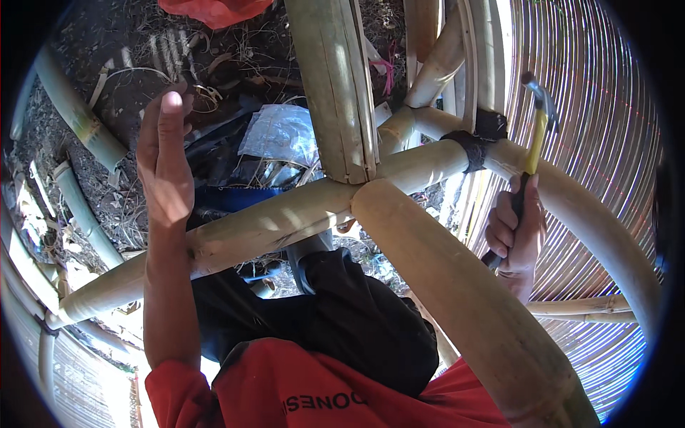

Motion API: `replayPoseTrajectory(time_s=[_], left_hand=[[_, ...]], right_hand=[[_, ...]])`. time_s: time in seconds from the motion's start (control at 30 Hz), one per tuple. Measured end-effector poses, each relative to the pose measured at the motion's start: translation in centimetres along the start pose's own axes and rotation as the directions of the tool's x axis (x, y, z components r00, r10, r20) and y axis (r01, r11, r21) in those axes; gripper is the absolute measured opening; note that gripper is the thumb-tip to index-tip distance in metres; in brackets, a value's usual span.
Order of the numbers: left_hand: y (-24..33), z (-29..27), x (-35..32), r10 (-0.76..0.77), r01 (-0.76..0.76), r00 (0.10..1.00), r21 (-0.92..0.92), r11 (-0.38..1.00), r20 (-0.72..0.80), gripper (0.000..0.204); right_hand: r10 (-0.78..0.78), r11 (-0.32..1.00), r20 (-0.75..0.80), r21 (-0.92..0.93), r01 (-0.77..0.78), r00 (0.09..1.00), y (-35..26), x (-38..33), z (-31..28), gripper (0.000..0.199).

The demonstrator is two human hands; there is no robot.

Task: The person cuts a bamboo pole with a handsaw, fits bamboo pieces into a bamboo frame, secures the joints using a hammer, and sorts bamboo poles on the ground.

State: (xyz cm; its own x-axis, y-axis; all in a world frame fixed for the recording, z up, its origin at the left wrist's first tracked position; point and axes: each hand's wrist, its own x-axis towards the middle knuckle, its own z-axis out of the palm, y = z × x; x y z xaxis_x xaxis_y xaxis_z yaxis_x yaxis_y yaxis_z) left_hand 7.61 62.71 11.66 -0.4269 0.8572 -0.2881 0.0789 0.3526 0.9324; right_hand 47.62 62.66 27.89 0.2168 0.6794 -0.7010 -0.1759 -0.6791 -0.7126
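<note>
My right hand (515, 232) is wrapped round the black grip of a claw hammer (536, 143), its metal head raised over the right end of the bamboo frame. To the left, my left hand (168, 153) is up with fingers stretched out and holds nothing; its forearm passes in front of a long bamboo crossbar (264, 228). At the middle, a wide split bamboo post (332, 93) meets that crossbar from the far side. A thick bamboo pole (457, 292) runs from the same joint toward me at the lower right.
Black binding (474, 148) wraps the crossbar's right part. A slatted bamboo screen (585, 135) fills the right side. Cut bamboo lengths (84, 118) lie on the littered ground at left. Clear plastic (280, 135), a blue strip (232, 200) and a red bag-like thing (214, 10) lie beyond the crossbar.
</note>
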Motion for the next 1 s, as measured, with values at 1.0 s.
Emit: replayPoseTrajectory(time_s=[1.0], left_hand=[[-1.4,-2.9,1.9,0.001,-0.001,1.000,0.016,1.000,-0.008,0.066]], right_hand=[[0.228,0.688,-0.040,-0.700,-0.190,0.973,4.2,-0.9,2.5,0.045]])
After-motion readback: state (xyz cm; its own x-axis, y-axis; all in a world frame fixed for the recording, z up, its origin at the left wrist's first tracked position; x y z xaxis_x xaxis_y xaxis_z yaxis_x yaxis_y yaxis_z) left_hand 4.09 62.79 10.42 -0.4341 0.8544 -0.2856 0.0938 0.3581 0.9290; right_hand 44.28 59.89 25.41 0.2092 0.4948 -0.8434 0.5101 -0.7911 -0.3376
